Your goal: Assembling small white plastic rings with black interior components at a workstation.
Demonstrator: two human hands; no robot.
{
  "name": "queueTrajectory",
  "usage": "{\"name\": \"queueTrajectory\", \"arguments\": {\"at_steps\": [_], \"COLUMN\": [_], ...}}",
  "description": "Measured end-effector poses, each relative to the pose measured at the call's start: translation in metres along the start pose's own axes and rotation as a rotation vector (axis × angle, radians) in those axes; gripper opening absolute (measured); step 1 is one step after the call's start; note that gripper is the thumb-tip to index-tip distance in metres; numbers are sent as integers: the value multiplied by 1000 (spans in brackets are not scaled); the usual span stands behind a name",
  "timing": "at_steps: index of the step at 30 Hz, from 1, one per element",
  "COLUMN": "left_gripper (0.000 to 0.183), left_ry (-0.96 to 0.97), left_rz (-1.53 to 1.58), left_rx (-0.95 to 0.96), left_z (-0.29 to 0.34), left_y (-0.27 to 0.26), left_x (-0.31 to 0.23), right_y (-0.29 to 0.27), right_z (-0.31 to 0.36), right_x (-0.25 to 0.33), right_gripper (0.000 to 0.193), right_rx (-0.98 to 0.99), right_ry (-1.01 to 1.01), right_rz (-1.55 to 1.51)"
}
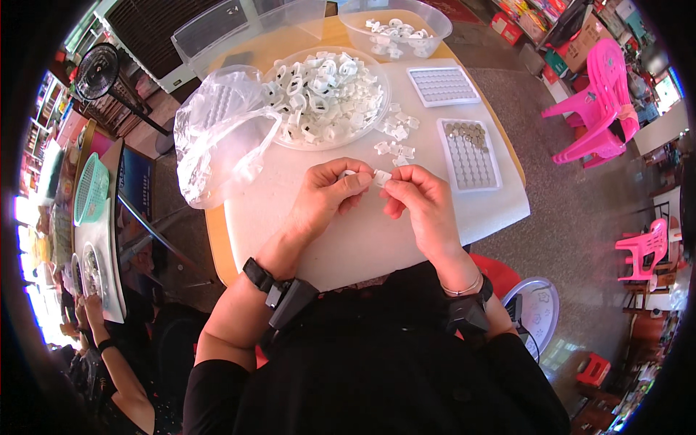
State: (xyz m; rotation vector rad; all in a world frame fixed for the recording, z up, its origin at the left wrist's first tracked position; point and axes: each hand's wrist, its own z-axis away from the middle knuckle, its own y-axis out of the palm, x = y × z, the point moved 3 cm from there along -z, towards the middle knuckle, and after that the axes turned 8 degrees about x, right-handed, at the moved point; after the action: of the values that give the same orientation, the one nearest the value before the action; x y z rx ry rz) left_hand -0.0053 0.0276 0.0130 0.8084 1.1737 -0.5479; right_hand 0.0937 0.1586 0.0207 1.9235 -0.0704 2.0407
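Note:
Over the near part of the white-covered table, my two hands meet fingertip to fingertip. My right hand (423, 197) pinches a small translucent white plastic piece (381, 177). Closed beside it, my left hand (328, 190) has a bit of white plastic (347, 174) showing between thumb and forefinger, mostly hidden by the fingers. Just beyond them lie several loose clear plastic pieces (396, 150). A wide round tray (386, 87) behind my hands is heaped with white ring-shaped parts (319, 83) and clear pieces.
Right of my hands, a white tray (475, 177) holds small round discs (466, 133); another white tray (444, 85) lies beyond. A clear bowl (444, 35) of white parts stands at the back. A crumpled plastic bag (217, 145) lies left. Someone's arm (119, 362) works at another table.

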Motion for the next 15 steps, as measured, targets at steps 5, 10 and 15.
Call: {"name": "queueTrajectory", "arguments": {"at_steps": [5, 10, 15], "left_gripper": [14, 15, 16], "left_ry": [30, 6, -21], "left_rz": [-88, -103, -233], "left_rx": [20, 41, 87], "left_z": [-1, 0, 3], "left_y": [-4, -4, -1], "left_x": [7, 4, 0], "right_y": [2, 6, 6], "right_z": [1, 4, 3], "right_x": [0, 9, 17], "right_gripper": [10, 11, 14], "right_rx": [8, -135, -102], "right_ry": [-12, -356, -593], "right_rz": [13, 459, 876]}}
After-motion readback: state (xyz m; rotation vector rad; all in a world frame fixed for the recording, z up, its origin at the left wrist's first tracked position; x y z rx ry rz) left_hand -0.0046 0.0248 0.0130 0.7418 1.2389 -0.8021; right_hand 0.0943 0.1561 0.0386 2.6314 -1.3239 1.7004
